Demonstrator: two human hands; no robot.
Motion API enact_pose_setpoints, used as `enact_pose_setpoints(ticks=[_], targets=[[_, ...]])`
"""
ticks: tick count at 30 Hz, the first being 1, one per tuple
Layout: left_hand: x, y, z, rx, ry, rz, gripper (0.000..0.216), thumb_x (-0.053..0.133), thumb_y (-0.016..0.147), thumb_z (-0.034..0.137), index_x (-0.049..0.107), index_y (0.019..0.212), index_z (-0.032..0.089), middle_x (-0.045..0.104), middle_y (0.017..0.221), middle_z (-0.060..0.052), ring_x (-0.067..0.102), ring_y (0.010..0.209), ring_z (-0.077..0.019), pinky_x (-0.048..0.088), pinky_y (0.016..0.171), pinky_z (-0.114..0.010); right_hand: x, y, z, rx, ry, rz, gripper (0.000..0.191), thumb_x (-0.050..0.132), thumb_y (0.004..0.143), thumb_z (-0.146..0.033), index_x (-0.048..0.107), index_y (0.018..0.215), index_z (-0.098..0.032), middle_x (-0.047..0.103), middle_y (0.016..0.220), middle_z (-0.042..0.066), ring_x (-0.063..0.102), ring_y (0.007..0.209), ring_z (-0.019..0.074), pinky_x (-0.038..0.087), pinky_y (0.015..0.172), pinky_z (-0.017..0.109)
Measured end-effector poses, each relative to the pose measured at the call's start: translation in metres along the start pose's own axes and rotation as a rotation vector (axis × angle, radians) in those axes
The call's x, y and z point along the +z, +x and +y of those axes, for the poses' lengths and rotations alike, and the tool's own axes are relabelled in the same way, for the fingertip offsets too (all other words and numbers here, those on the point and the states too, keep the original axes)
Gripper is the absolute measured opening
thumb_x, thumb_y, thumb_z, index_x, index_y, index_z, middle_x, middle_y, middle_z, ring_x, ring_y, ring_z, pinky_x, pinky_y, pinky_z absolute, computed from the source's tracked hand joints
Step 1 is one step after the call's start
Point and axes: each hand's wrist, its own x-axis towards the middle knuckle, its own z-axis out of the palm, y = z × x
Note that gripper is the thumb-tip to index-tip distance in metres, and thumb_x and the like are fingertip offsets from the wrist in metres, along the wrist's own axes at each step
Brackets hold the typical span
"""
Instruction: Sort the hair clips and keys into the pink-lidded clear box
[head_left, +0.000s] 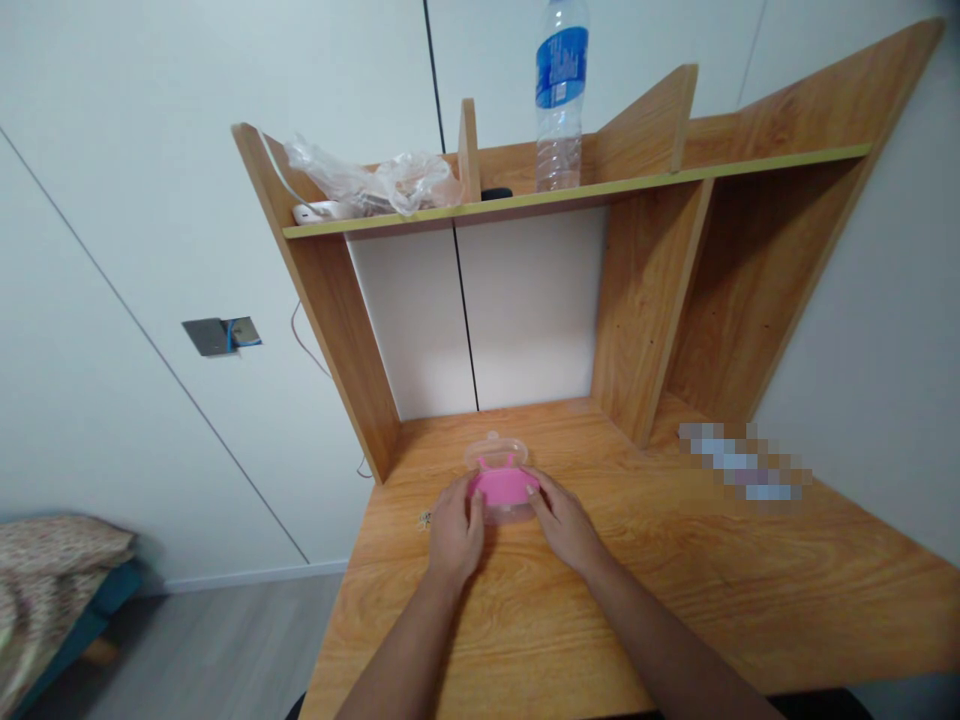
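Observation:
Between my two hands is a pink oval plastic piece [504,487] with two small prongs on its far side. My left hand [456,520] grips its left end, thumb on top. At the right end, my right hand [561,515] has its thumb and fingers closed on the same piece. A clear plastic case [495,449] lies under and behind it, its rounded lid open toward the back. Part of the case's near half shows below the pink piece. Beside my left hand lies a small bunch of tiny metallic-looking bits [425,519], too small to name.
The wooden desk [540,620] carries a shelf unit [637,300] at its back. A water bottle [561,100] and a crumpled plastic bag [405,183] sit on the upper shelf. A blurred-out item [742,462] lies at right. A bed corner [52,570] shows at lower left.

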Motion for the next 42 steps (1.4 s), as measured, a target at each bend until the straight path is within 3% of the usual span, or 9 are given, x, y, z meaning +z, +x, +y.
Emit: enact_pose_setpoints(ticks=[6, 13, 23, 28, 37, 42], targets=[[-0.002, 0.000, 0.009, 0.046, 0.064, 0.007, 0.042, 0.044, 0.099, 0.037, 0.057, 0.137, 0.021, 0.059, 0.130, -0.011, 0.057, 0.122, -0.0259, 0.045, 0.106, -0.039, 0.002, 0.000, 0.000, -0.011, -0.071, 0.024, 0.043, 0.041, 0.100, -0.036, 0.054, 0.139, -0.025, 0.063, 0.133, 0.009, 0.058, 0.124, 0.0244, 0.044, 0.108, 0.043], [-0.001, 0.000, 0.014, 0.168, 0.165, -0.043, 0.046, 0.042, 0.100, 0.032, 0.050, 0.145, 0.024, 0.048, 0.152, -0.008, 0.042, 0.139, -0.0287, 0.034, 0.116, -0.049, 0.001, -0.001, -0.013, -0.085, -0.184, 0.016, 0.050, 0.045, 0.098, -0.030, 0.045, 0.148, -0.028, 0.045, 0.153, 0.007, 0.038, 0.141, 0.0241, 0.030, 0.118, 0.046], [0.009, 0.000, 0.007, 0.305, 0.271, -0.134, 0.048, 0.039, 0.100, 0.028, 0.048, 0.146, 0.013, 0.047, 0.153, -0.014, 0.040, 0.144, -0.0281, 0.036, 0.118, -0.051, 0.005, 0.000, -0.014, -0.128, -0.273, -0.089, 0.045, 0.038, 0.101, -0.028, 0.052, 0.144, -0.032, 0.052, 0.151, 0.002, 0.038, 0.144, 0.0241, 0.032, 0.114, 0.050], [0.003, 0.002, 0.008, 0.355, 0.291, -0.184, 0.051, 0.039, 0.101, 0.030, 0.045, 0.148, 0.011, 0.048, 0.153, -0.015, 0.037, 0.146, -0.0274, 0.033, 0.120, -0.049, 0.006, 0.002, -0.011, -0.129, -0.259, -0.098, 0.046, 0.039, 0.101, -0.027, 0.052, 0.145, -0.030, 0.051, 0.151, 0.002, 0.037, 0.146, 0.0242, 0.030, 0.117, 0.052], [-0.001, 0.000, 0.002, 0.411, 0.254, -0.244, 0.080, 0.058, 0.090, 0.047, 0.031, 0.154, 0.007, 0.031, 0.161, -0.019, 0.024, 0.151, -0.0321, 0.029, 0.122, -0.051, 0.012, 0.001, -0.003, -0.133, -0.147, -0.086, 0.047, 0.039, 0.102, -0.028, 0.047, 0.148, -0.030, 0.047, 0.154, 0.004, 0.034, 0.147, 0.0266, 0.024, 0.120, 0.059], [0.005, -0.004, -0.002, 0.400, 0.197, -0.193, 0.075, 0.054, 0.092, 0.037, 0.025, 0.156, 0.011, 0.025, 0.164, -0.018, 0.021, 0.152, -0.0315, 0.028, 0.121, -0.056, 0.013, 0.001, 0.001, -0.147, -0.029, -0.045, 0.054, 0.044, 0.099, -0.026, 0.039, 0.153, -0.030, 0.040, 0.159, 0.003, 0.032, 0.148, 0.0225, 0.028, 0.122, 0.050]])
